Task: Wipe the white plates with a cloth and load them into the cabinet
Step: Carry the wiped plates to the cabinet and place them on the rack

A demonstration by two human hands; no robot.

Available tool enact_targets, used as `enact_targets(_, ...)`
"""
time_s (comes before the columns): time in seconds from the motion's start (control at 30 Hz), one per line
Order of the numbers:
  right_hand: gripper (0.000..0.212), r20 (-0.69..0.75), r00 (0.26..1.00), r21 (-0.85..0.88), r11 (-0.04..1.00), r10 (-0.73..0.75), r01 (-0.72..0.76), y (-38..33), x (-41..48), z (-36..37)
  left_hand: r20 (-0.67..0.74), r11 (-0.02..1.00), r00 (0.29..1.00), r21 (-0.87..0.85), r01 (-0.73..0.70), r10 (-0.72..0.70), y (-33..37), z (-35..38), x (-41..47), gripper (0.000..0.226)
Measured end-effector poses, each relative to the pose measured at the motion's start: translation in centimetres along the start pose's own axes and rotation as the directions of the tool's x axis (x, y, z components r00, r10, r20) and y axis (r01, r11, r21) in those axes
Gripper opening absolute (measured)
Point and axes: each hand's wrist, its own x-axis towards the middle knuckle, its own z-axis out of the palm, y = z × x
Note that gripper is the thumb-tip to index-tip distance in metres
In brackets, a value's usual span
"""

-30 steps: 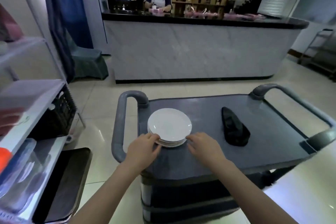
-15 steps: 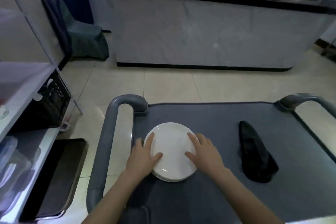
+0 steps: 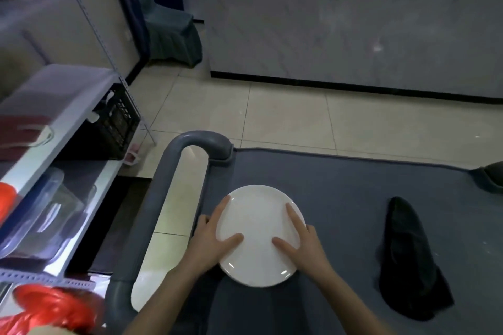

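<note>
The white plates (image 3: 257, 234) sit on the grey cart top (image 3: 340, 185), near its left side; only the top plate shows. My left hand (image 3: 211, 242) grips the left rim, thumb lying on the plate's face and fingers along the edge. My right hand (image 3: 302, 245) grips the right rim the same way. A crumpled black cloth (image 3: 408, 261) lies on the cart to the right of the plates, untouched. No cabinet is plainly in view.
The cart's grey tubular handle (image 3: 166, 193) loops at its left. A white shelf rack (image 3: 54, 106) stands further left, holding clear containers (image 3: 43, 215), a black crate (image 3: 117, 122) and a red bag (image 3: 51, 307). A marble-fronted counter (image 3: 353, 22) crosses the back beyond a tiled floor.
My view has tilted down and closer. Both hands slid from the stack's near edge up onto its sides, thumbs now resting on the top plate.
</note>
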Motion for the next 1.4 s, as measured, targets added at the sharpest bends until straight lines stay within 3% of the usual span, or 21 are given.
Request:
enact_targets(0.17,0.084,0.064,0.996,0.181,0.983,-0.054,0.042,0.8,0.4,-1.2,-0.084,0.998,0.995,-0.031,0.052,-0.054,0.8,0.8,-0.6,0.088)
enact_targets(0.3,0.07,0.065,0.991,0.264,0.96,-0.118,0.097,0.5,-0.2,-2.0,-0.157,0.991,0.985,-0.122,0.06,-0.079,1.0,1.0,-2.1,0.084)
enact_targets(0.47,0.064,0.104,0.961,0.227,0.947,-0.255,0.226,-2.6,-2.0,-3.2,-0.314,0.982,0.947,-0.191,0.014,-0.075,1.8,-0.4,-6.0,0.084)
enact_targets(0.67,0.06,0.212,0.879,0.179,0.902,-0.426,0.394,-9.8,-5.8,-2.3,-0.527,0.985,0.845,-0.171,0.001,-0.093,2.5,-4.9,-13.4,0.085)
enact_targets(0.8,0.058,0.315,0.77,0.174,0.832,-0.554,0.527,-14.9,-10.2,2.5,-0.668,0.958,0.727,-0.281,-0.046,-0.161,0.2,-8.2,-21.7,0.084)
enact_targets(0.9,0.057,0.394,0.652,0.195,0.753,-0.647,0.629,-17.8,-15.4,8.4,-0.77,0.945,0.6,-0.319,-0.07,-0.215,-3.5,-10.1,-30.4,0.082)
enact_targets(1.0,0.053,0.488,0.501,0.242,0.662,-0.715,0.709,-19.8,-22.4,15.6,-0.86,0.939,0.423,-0.34,-0.059,-0.285,-8.0,-10.9,-40.6,0.081)
enact_targets(1.17,0.042,0.651,0.226,0.392,0.576,-0.724,0.717,-20.5,-36.8,29.6,-0.901,0.909,0.128,-0.417,0.01,-0.415,-15.3,-9.6,-60.2,0.08)
enact_targets(1.27,0.038,0.696,-0.012,0.495,0.468,-0.717,0.732,-20.3,-46.7,37.5,-0.87,0.876,-0.114,-0.483,-0.008,-0.481,-18.4,-6.8,-71.9,0.077)
enact_targets(1.4,0.034,0.747,-0.3,0.604,0.419,-0.593,0.677,-19.8,-60.0,45.5,-0.747,0.843,-0.451,-0.538,-0.021,-0.488,-20.0,-1.6,-84.8,0.084)
